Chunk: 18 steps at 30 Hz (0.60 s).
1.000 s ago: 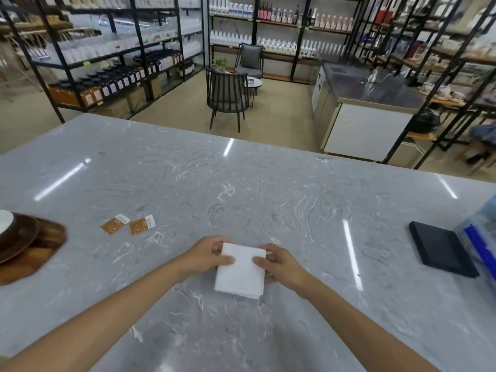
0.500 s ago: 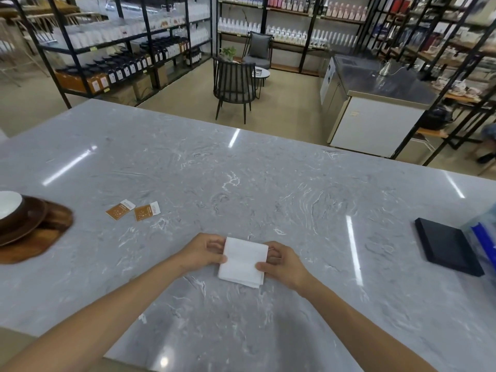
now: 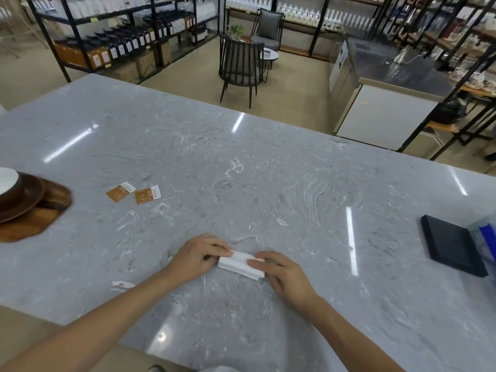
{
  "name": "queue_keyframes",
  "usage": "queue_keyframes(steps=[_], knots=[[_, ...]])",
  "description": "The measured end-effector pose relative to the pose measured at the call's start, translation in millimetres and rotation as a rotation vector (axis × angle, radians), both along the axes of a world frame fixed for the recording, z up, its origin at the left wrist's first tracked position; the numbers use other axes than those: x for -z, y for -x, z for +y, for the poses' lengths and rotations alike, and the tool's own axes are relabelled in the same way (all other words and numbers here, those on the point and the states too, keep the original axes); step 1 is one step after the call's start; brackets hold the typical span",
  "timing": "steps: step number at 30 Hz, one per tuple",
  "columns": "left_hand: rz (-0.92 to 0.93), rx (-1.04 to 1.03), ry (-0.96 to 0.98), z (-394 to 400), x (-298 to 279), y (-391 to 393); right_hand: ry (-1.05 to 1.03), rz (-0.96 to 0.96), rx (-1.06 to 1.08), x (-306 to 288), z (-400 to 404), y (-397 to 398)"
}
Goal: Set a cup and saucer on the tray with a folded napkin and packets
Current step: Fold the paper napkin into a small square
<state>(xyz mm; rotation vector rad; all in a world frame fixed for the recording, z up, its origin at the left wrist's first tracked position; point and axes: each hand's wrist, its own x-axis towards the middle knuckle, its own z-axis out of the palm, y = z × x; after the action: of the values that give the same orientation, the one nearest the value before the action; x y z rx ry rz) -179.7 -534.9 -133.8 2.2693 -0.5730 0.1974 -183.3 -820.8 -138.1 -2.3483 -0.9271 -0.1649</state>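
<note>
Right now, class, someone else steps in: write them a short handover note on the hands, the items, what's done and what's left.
Left hand and right hand both pinch the white napkin, folded to a narrow strip on the marble counter.
Cup and saucer already sit on the wooden tray, far left.
Two orange packets lie on the counter beside the tray.
Left: finish the fold, then move napkin and packets onto the tray.

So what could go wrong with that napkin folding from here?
1. The napkin is only pinched at its ends by the left hand and right hand; letting go could let the fold spring open.
2. The wooden tray sits far to the left, so the fold may loosen while being carried over.
3. The two packets lie loose on the slick marble counter and could slide when grabbed.
</note>
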Motion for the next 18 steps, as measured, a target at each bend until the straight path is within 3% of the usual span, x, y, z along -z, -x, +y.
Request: queue_keyframes(steps=[2, 7, 11, 13, 18], knots=[[-0.114, 0.066, -0.085, 3.6, -2.1, 7.9, 0.023, -0.039, 0.014, 2.2, -1.8, 3.7], [-0.176, 0.086, -0.267, 11.7, -4.6, 17.5, 0.027, 0.033, -0.043, 6.9, -4.2, 23.8], [-0.205, 0.079, -0.373, -1.9, -15.0, 3.9, -0.055, 0.046, 0.091, 7.8, 7.0, 31.4], [-0.144, 0.131, -0.443, -13.2, -21.9, -4.3, -0.077, 0.044, 0.154, 9.9, 13.1, 32.6], [0.26, 0.372, -0.496, -37.5, -38.3, -21.4, -0.182, 0.205, 0.199, 12.1, 13.6, 35.0]])
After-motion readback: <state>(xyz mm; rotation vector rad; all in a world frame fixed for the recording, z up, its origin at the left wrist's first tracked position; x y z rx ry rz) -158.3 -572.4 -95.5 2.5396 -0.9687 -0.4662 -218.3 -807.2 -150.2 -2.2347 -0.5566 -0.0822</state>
